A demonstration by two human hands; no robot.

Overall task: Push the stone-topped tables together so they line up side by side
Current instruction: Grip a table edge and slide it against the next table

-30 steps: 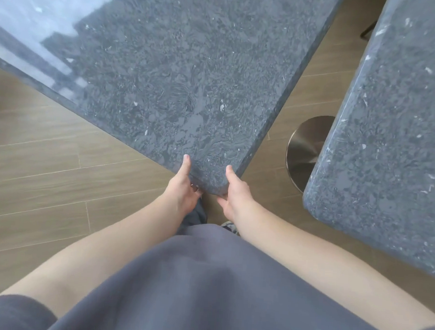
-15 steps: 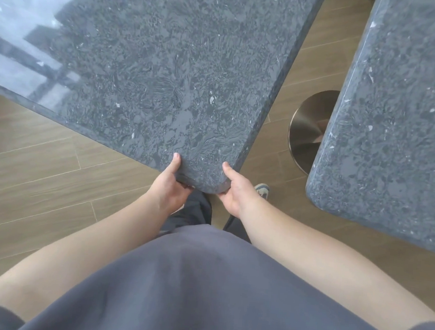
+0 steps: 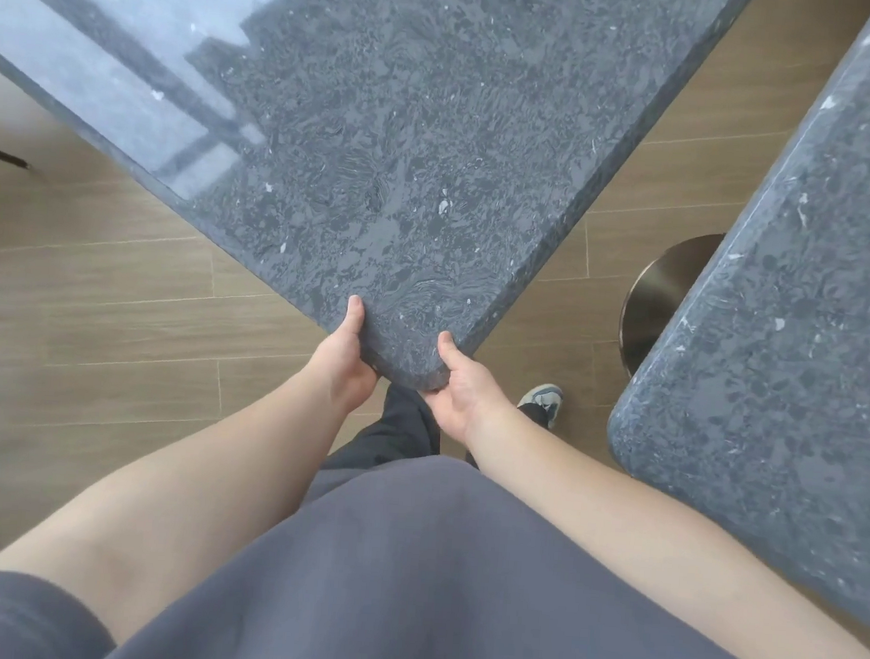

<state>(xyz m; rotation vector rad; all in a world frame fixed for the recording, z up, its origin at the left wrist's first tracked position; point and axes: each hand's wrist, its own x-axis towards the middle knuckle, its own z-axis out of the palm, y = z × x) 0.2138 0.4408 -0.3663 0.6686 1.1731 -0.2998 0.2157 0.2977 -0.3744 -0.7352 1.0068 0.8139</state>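
Observation:
A dark grey stone-topped table (image 3: 383, 161) fills the upper middle, its rounded near corner pointing at me. My left hand (image 3: 341, 358) grips the left side of that corner, thumb on top. My right hand (image 3: 462, 382) grips the right side of the same corner, thumb on the top edge. A second stone-topped table (image 3: 803, 329) stands at the right. A wedge of floor separates the two tops, and their facing edges are not parallel.
The second table's round metal base (image 3: 657, 293) shows in the gap on the wooden plank floor (image 3: 115, 307). My shoe (image 3: 544, 396) stands below the gap. Thin dark chair legs (image 3: 2, 157) appear at the far left edge.
The held table's corner has swung, so its top now sits more angled to the right table. My right foot has stepped out toward the gap. Both hands keep their grip.

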